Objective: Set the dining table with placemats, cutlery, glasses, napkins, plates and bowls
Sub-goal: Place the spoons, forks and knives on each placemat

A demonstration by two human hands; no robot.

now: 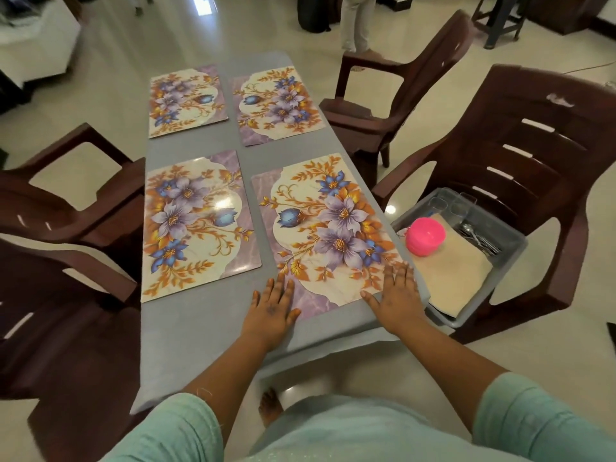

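— Pressing what?
— Left hand (271, 305) and right hand (396, 295), fingers flat, gripping nothing, on the near-right floral laminated placemat (330, 228); it lies on the grey-clothed table (200, 325).
— Others?
— Three matching placemats (193, 221) beside.

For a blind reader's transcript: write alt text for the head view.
Both hands, left and right, press flat on the nearest floral placemat, one of four on a grey table. On a brown chair to the right, a grey tub holds pink bowls, spoons and glasses.
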